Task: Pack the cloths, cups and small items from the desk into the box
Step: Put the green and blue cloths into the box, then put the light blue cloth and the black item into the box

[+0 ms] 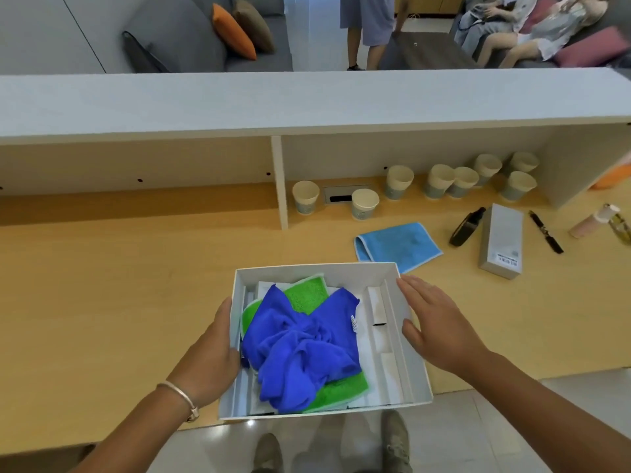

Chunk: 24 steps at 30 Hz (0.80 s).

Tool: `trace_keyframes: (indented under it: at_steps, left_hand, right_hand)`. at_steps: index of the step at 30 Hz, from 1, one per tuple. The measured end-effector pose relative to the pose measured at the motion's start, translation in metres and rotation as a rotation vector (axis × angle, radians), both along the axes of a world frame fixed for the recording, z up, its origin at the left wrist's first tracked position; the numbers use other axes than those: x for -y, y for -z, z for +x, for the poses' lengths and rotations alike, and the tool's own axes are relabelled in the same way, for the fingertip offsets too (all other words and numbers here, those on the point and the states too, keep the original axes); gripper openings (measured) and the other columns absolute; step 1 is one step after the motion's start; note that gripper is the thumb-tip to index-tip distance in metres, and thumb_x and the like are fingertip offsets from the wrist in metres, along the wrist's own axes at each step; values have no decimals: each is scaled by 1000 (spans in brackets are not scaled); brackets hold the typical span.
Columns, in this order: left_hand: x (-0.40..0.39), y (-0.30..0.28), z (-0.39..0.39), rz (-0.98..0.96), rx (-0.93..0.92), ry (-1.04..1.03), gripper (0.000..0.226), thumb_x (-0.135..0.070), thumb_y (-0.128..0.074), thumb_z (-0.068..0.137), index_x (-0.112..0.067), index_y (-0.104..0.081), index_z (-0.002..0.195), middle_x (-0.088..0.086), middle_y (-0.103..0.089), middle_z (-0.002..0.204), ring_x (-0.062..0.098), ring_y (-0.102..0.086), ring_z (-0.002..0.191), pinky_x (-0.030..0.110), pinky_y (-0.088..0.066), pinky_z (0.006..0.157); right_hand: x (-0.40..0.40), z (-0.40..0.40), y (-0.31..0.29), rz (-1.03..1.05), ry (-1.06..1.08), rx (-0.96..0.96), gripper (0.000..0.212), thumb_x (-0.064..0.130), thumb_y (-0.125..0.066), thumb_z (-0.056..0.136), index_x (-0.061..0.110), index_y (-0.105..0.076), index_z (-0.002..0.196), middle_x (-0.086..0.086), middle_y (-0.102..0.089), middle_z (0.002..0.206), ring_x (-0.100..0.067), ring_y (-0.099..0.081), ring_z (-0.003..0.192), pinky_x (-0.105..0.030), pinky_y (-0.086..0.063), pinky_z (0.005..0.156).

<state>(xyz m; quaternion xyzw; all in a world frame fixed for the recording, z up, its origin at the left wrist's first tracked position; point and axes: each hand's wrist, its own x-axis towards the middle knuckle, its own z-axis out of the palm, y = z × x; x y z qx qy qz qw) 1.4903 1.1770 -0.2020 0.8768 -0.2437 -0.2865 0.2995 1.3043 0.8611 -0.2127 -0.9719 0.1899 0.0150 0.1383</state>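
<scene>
A white open box (406, 339) sits at the desk's front edge and juts over it. Inside lie a crumpled dark blue cloth (300, 349) on top of a green cloth (305, 295). My left hand (213, 353) grips the box's left wall. My right hand (440, 326) is spread flat by the right wall, fingers apart, holding nothing. A light blue cloth (397, 245) lies folded on the desk just behind the box. Several paper cups (365, 203) stand along the back under the shelf.
To the right lie a dark spray bottle (466, 227), a grey carton (502, 240), a black comb-like item (546, 237) and a pink bottle (594, 221). A white divider (280, 182) holds up the shelf. People sit and stand beyond the counter.
</scene>
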Motion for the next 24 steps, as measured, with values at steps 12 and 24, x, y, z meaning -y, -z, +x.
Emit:
trace_keyframes:
  at_steps: [12, 24]
  left_hand:
    - [152, 9, -89, 16, -32, -47, 81, -1, -45, 86, -41, -7, 145, -13, -58, 116, 4, -65, 83, 15, -49, 66]
    - [189, -15, -55, -54, 224, -165, 72, -28, -67, 85, -32, -27, 145, -4, -38, 140, 12, -48, 120, 40, -48, 94]
  right_hand:
    - [167, -82, 1, 83, -15, 39, 74, 26, -64, 82, 18, -31, 148, 1, -36, 152, -16, -29, 140, -30, -21, 110]
    - [203, -60, -10, 221, 51, 158, 73, 64, -45, 84, 30, -32, 146, 9, -35, 151, -10, -32, 137, -31, -31, 106]
